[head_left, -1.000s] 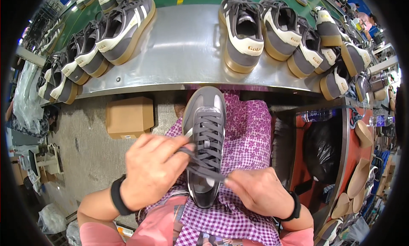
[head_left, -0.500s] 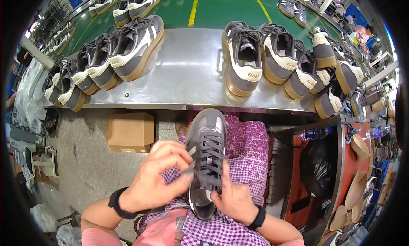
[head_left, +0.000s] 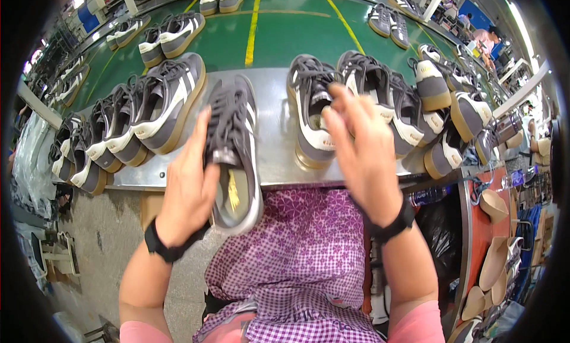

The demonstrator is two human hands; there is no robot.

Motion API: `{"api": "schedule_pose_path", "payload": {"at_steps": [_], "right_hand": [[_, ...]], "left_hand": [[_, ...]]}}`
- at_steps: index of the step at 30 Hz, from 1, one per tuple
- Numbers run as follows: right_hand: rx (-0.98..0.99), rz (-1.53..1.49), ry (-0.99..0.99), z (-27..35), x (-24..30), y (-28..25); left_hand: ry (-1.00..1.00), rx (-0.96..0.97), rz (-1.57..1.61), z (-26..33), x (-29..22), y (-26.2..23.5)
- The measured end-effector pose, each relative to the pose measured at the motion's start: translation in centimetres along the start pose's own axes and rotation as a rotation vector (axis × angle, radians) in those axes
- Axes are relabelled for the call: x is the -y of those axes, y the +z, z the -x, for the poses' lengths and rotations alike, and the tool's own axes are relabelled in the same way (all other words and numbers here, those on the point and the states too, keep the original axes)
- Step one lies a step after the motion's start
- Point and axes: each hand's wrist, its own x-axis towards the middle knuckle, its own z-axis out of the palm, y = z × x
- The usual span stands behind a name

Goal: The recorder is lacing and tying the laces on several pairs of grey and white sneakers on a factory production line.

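Observation:
A dark grey sneaker [head_left: 228, 159] with white side stripes and dark laces is at the near edge of the metal shelf, its toe pointing away and its heel toward me. My left hand [head_left: 190, 188] grips its left side, fingers stretched along the upper. Inside the shoe a yellow mark shows on the insole. My right hand [head_left: 365, 153], blurred by motion, reaches with spread fingers over another grey and white sneaker [head_left: 309, 117] on the shelf. Whether those fingertips touch it I cannot tell.
Several matching sneakers [head_left: 169, 108] stand in a row on the metal shelf [head_left: 273, 159] at left, and more [head_left: 430, 84] crowd its right side, some stacked. Beyond lies a green belt [head_left: 285, 34] with yellow lines, carrying further pairs. A red-sided cabinet [head_left: 481, 242] stands at right.
The sneaker from my lap has moved up and forward to the shelf's edge, in my left hand. My right hand has left it and gone right and forward to another sneaker.

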Motion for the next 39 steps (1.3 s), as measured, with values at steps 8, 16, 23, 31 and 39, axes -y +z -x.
{"api": "schedule_pose_path", "payload": {"at_steps": [8, 16, 23, 31, 39], "right_hand": [[0.239, 0.087, 0.304, -3.1, -8.3, 2.7], [0.328, -0.074, 0.239, 9.5, 2.7, 0.5], [0.469, -0.192, 0.201, 19.7, 7.0, -0.5], [0.628, -0.314, 0.281, 19.3, 5.7, -2.4], [0.577, -0.309, 0.125, 15.7, 5.1, -1.8]], "left_hand": [[0.27, -0.125, -0.082, -3.1, -2.7, 0.4], [0.047, 0.107, 0.037, 5.5, -6.1, 3.0], [-0.155, 0.482, 0.17, 15.1, -4.2, 3.7], [-0.248, 0.521, 0.254, 14.7, -4.6, 2.4], [0.194, 0.342, 0.046, 10.8, -4.0, 2.0]]}}
